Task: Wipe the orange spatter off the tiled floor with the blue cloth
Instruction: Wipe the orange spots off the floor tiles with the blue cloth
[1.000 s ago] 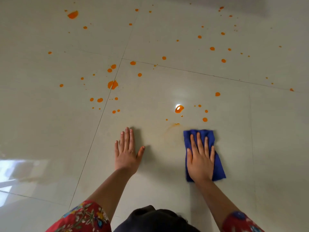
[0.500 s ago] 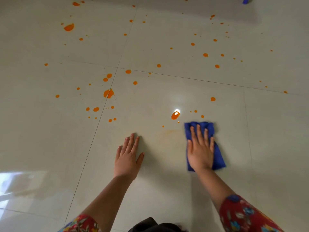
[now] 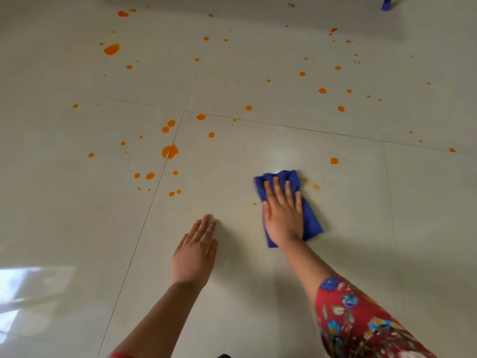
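My right hand lies flat with straight fingers on the folded blue cloth and presses it to the pale tiled floor. A faint orange smear shows just right of the cloth's far end. My left hand rests palm down on the floor, left of the cloth and nearer to me, holding nothing. Orange spatter is scattered over the tiles beyond both hands, with a large blot on the grout line to the left and a drop beyond the cloth on the right.
Grout lines cross ahead of my hands. A big orange patch lies far left. A small blue object shows at the top right edge. Window light reflects on the floor at the lower left.
My right hand has pushed the cloth forward and to the left over the large drop near the light glare, which no longer shows. A faint smear is left beside the cloth. The left hand stays planted.
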Motion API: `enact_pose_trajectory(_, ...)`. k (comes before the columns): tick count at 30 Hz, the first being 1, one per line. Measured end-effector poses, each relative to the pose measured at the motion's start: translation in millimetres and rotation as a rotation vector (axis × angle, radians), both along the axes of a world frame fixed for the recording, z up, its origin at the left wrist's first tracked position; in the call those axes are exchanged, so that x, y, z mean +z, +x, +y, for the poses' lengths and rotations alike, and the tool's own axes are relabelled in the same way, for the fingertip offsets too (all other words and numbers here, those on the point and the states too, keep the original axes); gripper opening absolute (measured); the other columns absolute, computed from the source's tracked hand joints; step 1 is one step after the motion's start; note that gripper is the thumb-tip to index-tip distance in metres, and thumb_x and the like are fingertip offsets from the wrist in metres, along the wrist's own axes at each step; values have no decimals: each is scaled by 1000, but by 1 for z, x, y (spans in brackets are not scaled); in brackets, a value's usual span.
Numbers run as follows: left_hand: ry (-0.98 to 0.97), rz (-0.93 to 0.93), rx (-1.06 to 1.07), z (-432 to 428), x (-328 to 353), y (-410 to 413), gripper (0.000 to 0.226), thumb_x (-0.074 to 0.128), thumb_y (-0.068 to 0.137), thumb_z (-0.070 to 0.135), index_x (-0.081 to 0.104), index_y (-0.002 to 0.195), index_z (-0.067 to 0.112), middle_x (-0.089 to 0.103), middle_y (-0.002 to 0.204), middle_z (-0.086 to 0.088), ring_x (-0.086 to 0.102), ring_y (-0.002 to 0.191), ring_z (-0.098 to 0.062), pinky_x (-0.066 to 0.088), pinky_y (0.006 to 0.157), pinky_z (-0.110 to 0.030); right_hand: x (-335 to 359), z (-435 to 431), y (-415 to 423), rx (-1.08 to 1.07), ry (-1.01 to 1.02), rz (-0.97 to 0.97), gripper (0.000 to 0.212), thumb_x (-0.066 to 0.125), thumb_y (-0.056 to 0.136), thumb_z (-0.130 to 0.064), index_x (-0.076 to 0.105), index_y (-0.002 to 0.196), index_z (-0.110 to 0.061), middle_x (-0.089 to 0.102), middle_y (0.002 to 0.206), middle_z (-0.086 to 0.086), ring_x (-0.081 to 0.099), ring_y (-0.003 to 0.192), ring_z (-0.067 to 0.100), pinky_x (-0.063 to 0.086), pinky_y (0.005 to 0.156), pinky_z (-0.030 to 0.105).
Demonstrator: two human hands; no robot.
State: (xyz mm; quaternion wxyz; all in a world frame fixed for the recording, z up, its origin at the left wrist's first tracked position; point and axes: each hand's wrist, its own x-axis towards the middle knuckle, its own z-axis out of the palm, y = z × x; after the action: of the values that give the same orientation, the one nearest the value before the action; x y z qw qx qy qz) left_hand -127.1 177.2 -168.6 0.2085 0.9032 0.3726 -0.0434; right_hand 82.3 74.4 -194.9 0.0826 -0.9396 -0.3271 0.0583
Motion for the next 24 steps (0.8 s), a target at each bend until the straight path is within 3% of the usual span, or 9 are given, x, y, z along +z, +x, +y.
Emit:
enact_pose_trajectory(3,43,-3,23,1,6,7,62,18,92,51,45,142,27,38,151,9,36,140,-14,28,111,-31,0,-22,-48,264,-27,19,53,32,98,-39,34,150,-28,29,158,-6,26,146,22,19,117,45)
enact_pose_trajectory(5,57,-10,21,4,10,12,63,19,92,51,46,141,24,42,149,6,37,138,-16,26,112,-31,1,-68,-58,306,-24,32,54,33,98,-40,31,151,-31,27,159,-8,25,146,20,22,117,45)
enact_pose_trajectory(10,11,4,-78,14,4,29,70,9,88,57,30,149,28,19,158,14,14,147,-8,15,118,-27,-3,-99,21,-159,-78,-9,57,25,97,-44,26,152,-30,26,159,-6,25,146,23,18,116,49)
enact_pose_trajectory(15,59,-5,-74,20,-1,30,64,14,90,49,41,144,29,30,154,14,24,144,-10,19,115,-28,-1,-25,88,-366,-67,84,56,24,103,-43,6,154,-32,6,163,-7,1,150,24,1,119,51)
enact_pose_trajectory(17,86,-5,-83,24,-2,31,58,20,92,45,48,139,28,39,150,12,33,141,-12,27,111,-30,-3,3,88,-319,-77,70,55,20,102,-44,6,154,-33,5,163,-8,1,150,24,1,119,51)
enact_pose_trajectory(19,103,-12,-87,26,-5,32,52,26,93,42,54,135,27,46,145,10,40,137,-14,35,106,-33,-3,10,71,-159,-47,39,56,17,99,-45,16,154,-33,15,162,-8,12,150,24,9,118,51)
enact_pose_trajectory(22,140,-31,-84,25,-9,32,47,31,94,40,56,131,26,50,142,9,42,135,-15,36,103,-34,0,-32,28,169,-54,19,54,24,98,-44,26,151,-34,24,159,-10,23,147,24,19,117,50)
enact_pose_trajectory(24,161,-43,-72,23,-11,31,45,32,94,39,57,130,25,51,141,8,43,135,-16,33,102,-34,1,-80,12,149,-65,-12,54,29,98,-46,24,151,-37,21,159,-14,20,148,25,15,114,56)
